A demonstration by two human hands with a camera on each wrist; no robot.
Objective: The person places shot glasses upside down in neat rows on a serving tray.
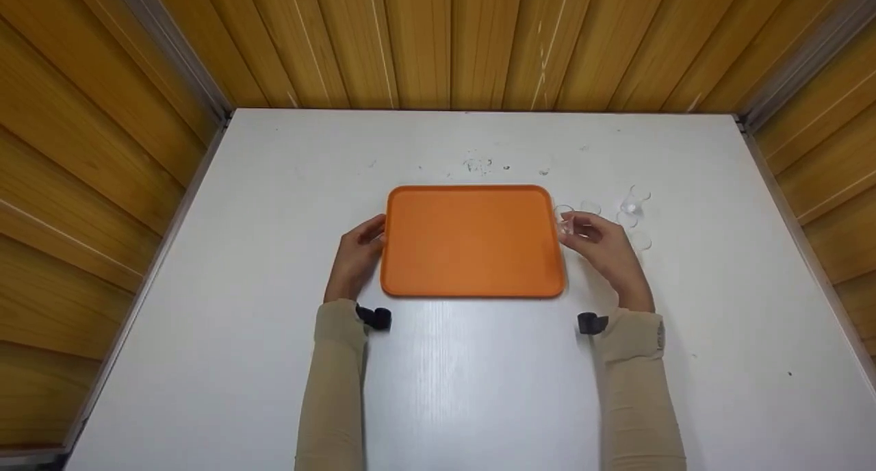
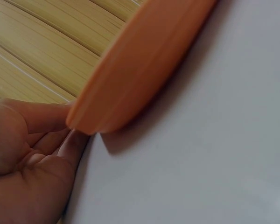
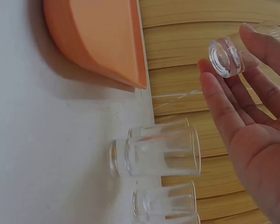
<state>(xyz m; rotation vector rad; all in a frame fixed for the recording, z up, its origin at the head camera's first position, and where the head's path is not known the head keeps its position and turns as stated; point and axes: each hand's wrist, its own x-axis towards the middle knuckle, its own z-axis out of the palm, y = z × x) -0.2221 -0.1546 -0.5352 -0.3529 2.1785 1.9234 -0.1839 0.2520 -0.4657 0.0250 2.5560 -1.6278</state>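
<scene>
An orange rectangular tray (image 1: 472, 242) lies on the white table. My left hand (image 1: 356, 257) is at its left edge; in the left wrist view the fingers and thumb meet the rim near one corner. My right hand (image 1: 606, 252) holds a small clear shot glass (image 3: 226, 58) with a thick base, the thumb on one side and the fingers on the other. From the head, that glass shows just beside the tray's right edge. In the right wrist view it is raised off the table.
Several more clear glasses (image 3: 163, 151) stand on the table to the right of the tray, close by my right hand. Dark marks (image 1: 479, 164) spot the white tabletop (image 1: 445, 375) behind the tray. Wood-patterned walls (image 1: 472, 40) enclose the back and sides.
</scene>
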